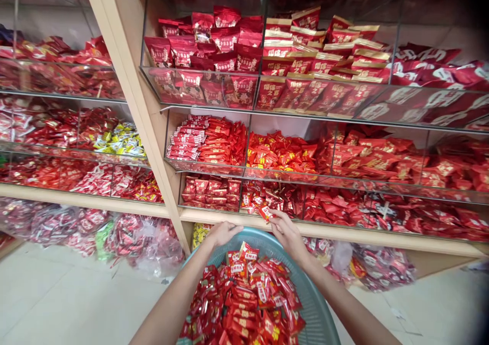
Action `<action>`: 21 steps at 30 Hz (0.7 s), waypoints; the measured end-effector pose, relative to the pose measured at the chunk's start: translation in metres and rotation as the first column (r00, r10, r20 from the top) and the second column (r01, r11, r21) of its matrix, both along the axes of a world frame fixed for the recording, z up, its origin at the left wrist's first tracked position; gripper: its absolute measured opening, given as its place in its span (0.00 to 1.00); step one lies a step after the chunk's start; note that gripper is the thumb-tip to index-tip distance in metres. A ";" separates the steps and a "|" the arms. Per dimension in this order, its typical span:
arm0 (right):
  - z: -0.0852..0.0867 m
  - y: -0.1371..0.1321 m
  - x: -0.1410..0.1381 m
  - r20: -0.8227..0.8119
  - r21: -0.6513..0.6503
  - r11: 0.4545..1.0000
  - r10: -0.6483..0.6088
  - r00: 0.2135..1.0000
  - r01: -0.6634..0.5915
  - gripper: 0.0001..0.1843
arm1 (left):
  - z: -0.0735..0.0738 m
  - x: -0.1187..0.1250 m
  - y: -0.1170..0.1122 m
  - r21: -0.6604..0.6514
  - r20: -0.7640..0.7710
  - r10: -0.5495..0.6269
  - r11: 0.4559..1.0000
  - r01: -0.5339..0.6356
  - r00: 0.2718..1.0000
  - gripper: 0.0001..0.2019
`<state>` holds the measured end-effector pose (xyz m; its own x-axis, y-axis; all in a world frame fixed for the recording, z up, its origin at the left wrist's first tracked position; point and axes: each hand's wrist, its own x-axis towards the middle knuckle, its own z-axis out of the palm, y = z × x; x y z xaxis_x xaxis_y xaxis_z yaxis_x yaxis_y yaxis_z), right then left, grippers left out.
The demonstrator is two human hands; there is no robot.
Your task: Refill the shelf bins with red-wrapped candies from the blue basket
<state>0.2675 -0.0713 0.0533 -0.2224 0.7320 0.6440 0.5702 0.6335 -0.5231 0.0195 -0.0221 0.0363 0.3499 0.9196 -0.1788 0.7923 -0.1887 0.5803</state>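
Observation:
My right hand [283, 230] pinches a small red candy packet [265, 212] at the front of the lowest shelf compartment. Behind that packet lie similar small red packets [254, 198] inside the clear-walled bin. At the far left rim of the teal plastic basket [323, 299] rests my left hand [225, 232], its fingers curled at the edge; what they grip is partly hidden. Many red wrapped candies [244, 299] fill the basket, some in neat rows and others loose, below and between my forearms.
Shelves with clear dividers [250, 136] hold red candy packets in every tier. A wooden upright [133, 95] separates the left shelving. Plastic bags of candies [145, 238] sit under the shelves at left, and more bags [378, 268] at right, on the tiled floor [57, 294].

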 end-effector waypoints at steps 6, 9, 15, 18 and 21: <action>-0.010 -0.026 0.002 0.119 -0.001 0.994 0.106 0.987 -0.106 0.12 | -0.004 0.001 0.002 -0.021 0.032 -0.005 1.000 0.005 0.999 0.32; -0.011 -0.040 -0.004 0.165 -0.081 0.979 0.198 0.966 -0.187 0.13 | -0.006 0.000 0.002 0.004 0.032 -0.009 1.000 0.008 0.999 0.31; 0.000 -0.066 -0.029 0.228 -0.371 0.916 0.250 0.941 -0.153 0.12 | -0.005 0.000 0.002 0.014 -0.003 -0.023 1.000 0.023 1.000 0.32; 0.004 -0.076 -0.040 0.120 -0.461 0.878 0.206 0.971 -0.130 0.10 | -0.004 0.000 0.002 0.016 0.000 -0.032 0.999 0.031 1.000 0.31; 0.003 -0.085 -0.045 -0.109 -0.535 0.835 0.083 0.991 -0.129 0.11 | -0.002 0.000 0.001 0.006 -0.006 -0.024 1.000 0.024 1.000 0.32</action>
